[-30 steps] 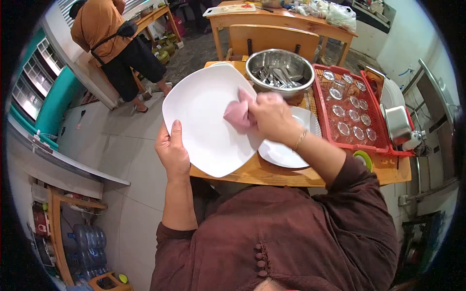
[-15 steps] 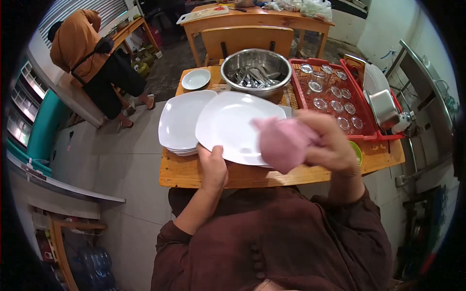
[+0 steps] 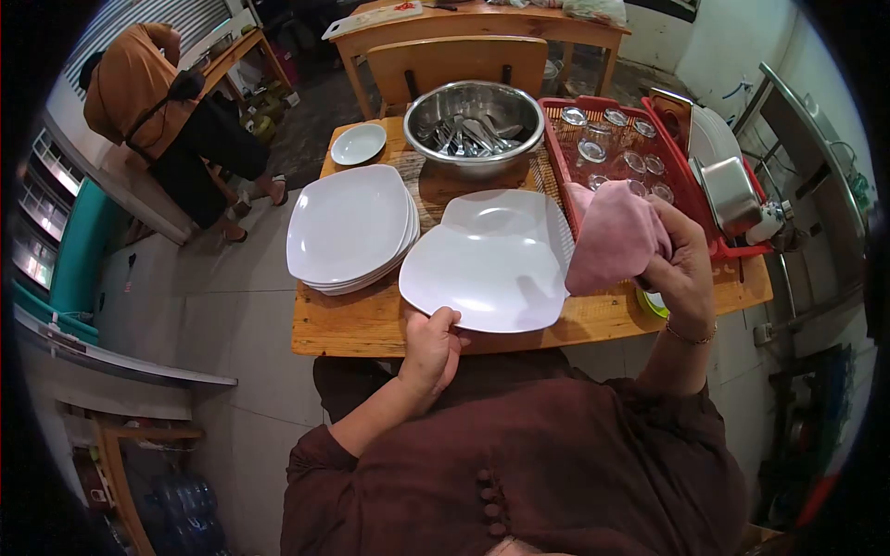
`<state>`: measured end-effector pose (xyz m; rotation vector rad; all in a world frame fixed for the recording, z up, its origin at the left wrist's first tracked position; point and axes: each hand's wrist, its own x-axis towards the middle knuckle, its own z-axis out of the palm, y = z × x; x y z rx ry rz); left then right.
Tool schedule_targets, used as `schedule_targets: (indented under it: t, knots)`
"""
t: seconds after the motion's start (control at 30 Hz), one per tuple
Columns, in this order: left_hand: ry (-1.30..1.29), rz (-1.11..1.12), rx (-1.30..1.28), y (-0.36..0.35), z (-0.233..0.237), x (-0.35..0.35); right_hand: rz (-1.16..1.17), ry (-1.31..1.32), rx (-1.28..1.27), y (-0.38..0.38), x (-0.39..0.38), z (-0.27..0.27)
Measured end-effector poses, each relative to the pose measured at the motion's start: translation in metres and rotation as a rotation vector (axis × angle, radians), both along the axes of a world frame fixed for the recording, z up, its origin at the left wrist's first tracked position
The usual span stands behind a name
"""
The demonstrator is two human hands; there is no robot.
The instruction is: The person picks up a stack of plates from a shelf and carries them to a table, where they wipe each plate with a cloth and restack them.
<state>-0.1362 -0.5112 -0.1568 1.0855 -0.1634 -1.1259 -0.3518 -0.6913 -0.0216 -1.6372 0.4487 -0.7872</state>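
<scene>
My left hand point(image 3: 432, 350) is closed on the near edge of a white plate point(image 3: 482, 283), thumb on top. Another white plate point(image 3: 496, 211) lies partly beneath or behind it. In my right hand point(image 3: 684, 264), raised to the right of the plate, is a bunched pink cloth point(image 3: 614, 239). A stack of white square plates point(image 3: 348, 222) sits on the wooden table point(image 3: 348, 332) to the left. Behind it is a small white bowl point(image 3: 359, 145). A steel bowl point(image 3: 475, 167) holding spoons and other cutlery point(image 3: 473, 136) stands beyond the plates.
At the right, a red basket point(image 3: 559, 167) holds upturned glasses point(image 3: 594, 150); beside it a red rack holds plates point(image 3: 712, 144) and a steel container point(image 3: 731, 197). A green item point(image 3: 654, 304) shows by my right wrist. A chair point(image 3: 454, 67) stands behind the table. A person point(image 3: 153, 102) stands back left.
The held plate has moved right and nearer me, off the left stack, uncovering another plate behind. My right hand and the cloth have moved right, away from the plate.
</scene>
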Motion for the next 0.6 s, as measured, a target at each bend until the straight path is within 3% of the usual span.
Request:
schedule_targets:
  t: [0.1, 0.23, 0.47, 0.6]
  knots:
    - [0.008, -0.033, -0.068, -0.005, -0.008, -0.004, 0.015, 0.074, -0.005, 0.001, 0.003, -0.006]
    - [0.16, -0.143, 0.17, -0.01, 0.005, -0.003, 0.054, 0.144, -0.21, 0.001, 0.005, -0.006]
    - [0.277, -0.43, 0.255, -0.017, -0.033, 0.014, -0.058, 0.166, 0.0, -0.004, -0.013, -0.008]
    - [0.262, -0.491, 0.262, -0.032, -0.031, 0.012, -0.085, 0.143, -0.086, -0.007, -0.014, -0.008]
